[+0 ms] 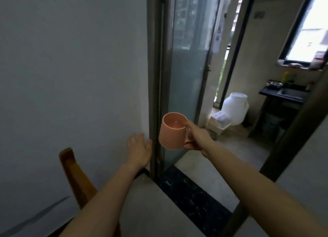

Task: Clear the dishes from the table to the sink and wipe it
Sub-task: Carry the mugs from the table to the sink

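Head view, from left to right: a brown wooden chair back (pixel 74 174) stands low against the white wall (pixel 71 59). Just right of it the left grip (pixel 139 152) is stretched forward, released, fingers straight and slightly spread, holding nothing. Its thumb lies close to the grey door frame (pixel 154 77), but whether it touches the wall or the frame cannot be told.

Beyond the frame stands a frosted glass door panel (pixel 188 68). In front of the panel's lower part the pink mug (pixel 173 132) is held in the air, nearly upright and tipped a little so that its mouth faces the camera. The right grip (pixel 197 139) grasps it by the handle, thumb on top near the rim and fingers curled round the handle. Below them a dark speckled threshold (pixel 191 189) crosses the floor.

Farther right, inside the next room, a white plastic jar (pixel 234 109) sits on the floor just beside a pale box (pixel 219 123). At the far right a dark tabletop (pixel 266 92) carries the sink (pixel 289 93), a metal bowl (pixel 275 84) and a yellow bottle (pixel 286 77), under a bright window (pixel 312 32). The mug is well apart from the sink.
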`<action>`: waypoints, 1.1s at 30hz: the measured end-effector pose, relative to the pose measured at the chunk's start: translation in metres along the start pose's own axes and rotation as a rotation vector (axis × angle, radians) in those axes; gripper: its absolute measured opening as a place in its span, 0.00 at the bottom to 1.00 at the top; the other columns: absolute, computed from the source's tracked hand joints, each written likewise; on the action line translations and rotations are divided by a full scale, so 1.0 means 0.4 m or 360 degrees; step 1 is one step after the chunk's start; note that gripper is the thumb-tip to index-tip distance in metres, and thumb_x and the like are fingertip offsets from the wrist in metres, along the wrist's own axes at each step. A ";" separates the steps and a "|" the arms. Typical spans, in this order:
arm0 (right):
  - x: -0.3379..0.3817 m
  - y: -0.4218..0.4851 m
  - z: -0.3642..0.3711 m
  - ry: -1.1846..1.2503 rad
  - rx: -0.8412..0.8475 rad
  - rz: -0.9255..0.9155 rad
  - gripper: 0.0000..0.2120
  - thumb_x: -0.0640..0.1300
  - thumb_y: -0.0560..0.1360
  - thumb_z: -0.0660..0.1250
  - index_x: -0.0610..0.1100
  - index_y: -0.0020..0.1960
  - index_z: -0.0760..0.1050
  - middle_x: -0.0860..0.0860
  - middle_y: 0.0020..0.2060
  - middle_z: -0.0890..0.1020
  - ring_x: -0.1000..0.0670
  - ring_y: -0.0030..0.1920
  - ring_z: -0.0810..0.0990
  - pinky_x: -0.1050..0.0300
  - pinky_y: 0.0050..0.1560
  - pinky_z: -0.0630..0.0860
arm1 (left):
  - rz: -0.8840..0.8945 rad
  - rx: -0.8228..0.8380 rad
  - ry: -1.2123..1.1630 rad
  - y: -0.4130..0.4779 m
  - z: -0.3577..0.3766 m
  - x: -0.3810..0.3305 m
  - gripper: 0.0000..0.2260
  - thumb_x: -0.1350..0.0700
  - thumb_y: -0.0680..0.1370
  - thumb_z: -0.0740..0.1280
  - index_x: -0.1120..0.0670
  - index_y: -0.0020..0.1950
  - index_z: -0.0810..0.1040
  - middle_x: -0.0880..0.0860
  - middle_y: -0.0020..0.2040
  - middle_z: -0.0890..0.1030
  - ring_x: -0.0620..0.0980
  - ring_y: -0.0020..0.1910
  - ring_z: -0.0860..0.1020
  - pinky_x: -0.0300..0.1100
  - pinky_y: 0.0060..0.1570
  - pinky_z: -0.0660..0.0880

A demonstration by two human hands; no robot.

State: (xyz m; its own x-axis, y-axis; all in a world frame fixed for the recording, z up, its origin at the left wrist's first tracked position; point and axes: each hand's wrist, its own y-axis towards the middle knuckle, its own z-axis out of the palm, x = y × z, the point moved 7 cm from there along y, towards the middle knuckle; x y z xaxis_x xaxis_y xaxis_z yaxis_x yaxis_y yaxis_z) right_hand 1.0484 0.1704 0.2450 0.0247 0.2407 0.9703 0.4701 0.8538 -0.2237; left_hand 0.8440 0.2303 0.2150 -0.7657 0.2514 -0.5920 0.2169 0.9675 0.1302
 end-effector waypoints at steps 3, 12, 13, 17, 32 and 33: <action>-0.026 0.114 -0.107 0.0026 -0.0137 0.0064 0.17 0.60 0.71 0.68 0.45 0.41 0.75 0.47 0.32 0.77 0.48 0.30 0.79 0.52 0.37 0.82 | 0.0047 0.0146 -0.0032 0.105 0.113 -0.087 0.24 0.49 0.83 0.51 0.60 0.75 0.58 0.64 0.76 0.55 0.58 0.76 0.51 0.46 0.73 0.49; -0.082 0.549 -0.330 0.0183 -0.0525 0.0260 0.28 0.67 0.67 0.68 0.42 0.47 0.77 0.44 0.37 0.80 0.47 0.33 0.81 0.54 0.38 0.83 | 0.0363 0.0382 0.0146 0.551 0.418 -0.325 0.32 0.44 0.75 0.44 0.62 0.74 0.59 0.65 0.75 0.57 0.59 0.75 0.54 0.45 0.72 0.50; -0.081 0.602 -0.355 0.0205 -0.0577 0.0282 0.29 0.67 0.67 0.68 0.41 0.47 0.76 0.44 0.39 0.81 0.46 0.36 0.82 0.53 0.39 0.83 | 0.0384 0.0407 0.0160 0.614 0.452 -0.355 0.32 0.44 0.76 0.44 0.62 0.73 0.60 0.65 0.74 0.58 0.59 0.75 0.54 0.45 0.72 0.50; -0.071 0.762 -0.442 0.0291 -0.0722 0.0328 0.25 0.66 0.69 0.67 0.43 0.45 0.75 0.45 0.40 0.80 0.45 0.38 0.82 0.53 0.42 0.82 | 0.0485 0.0440 0.0131 0.824 0.583 -0.467 0.33 0.41 0.76 0.43 0.62 0.70 0.66 0.66 0.71 0.64 0.60 0.72 0.60 0.48 0.71 0.55; -0.145 1.259 -1.144 0.0471 -0.1448 0.0512 0.18 0.58 0.70 0.68 0.42 0.42 0.74 0.39 0.45 0.81 0.43 0.38 0.80 0.59 0.28 0.75 | 0.0988 0.0999 0.0134 1.196 1.255 -1.132 0.23 0.48 0.83 0.49 0.55 0.76 0.56 0.60 0.77 0.51 0.58 0.76 0.49 0.52 0.73 0.48; -0.150 1.297 -1.205 0.0512 -0.1489 0.0504 0.18 0.57 0.69 0.68 0.42 0.41 0.75 0.39 0.44 0.81 0.43 0.37 0.80 0.59 0.28 0.75 | 0.0989 0.1010 0.0123 1.219 1.307 -1.186 0.23 0.47 0.82 0.49 0.55 0.76 0.56 0.60 0.77 0.51 0.58 0.76 0.49 0.52 0.73 0.48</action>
State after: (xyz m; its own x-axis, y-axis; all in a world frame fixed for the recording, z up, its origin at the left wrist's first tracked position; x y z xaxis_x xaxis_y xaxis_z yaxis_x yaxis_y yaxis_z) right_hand 1.7159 0.3763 0.1150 0.4365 0.1395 0.8889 0.8944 0.0400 -0.4455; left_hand 1.6298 0.5679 0.1434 -0.4320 0.7488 -0.5027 0.8834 0.4635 -0.0688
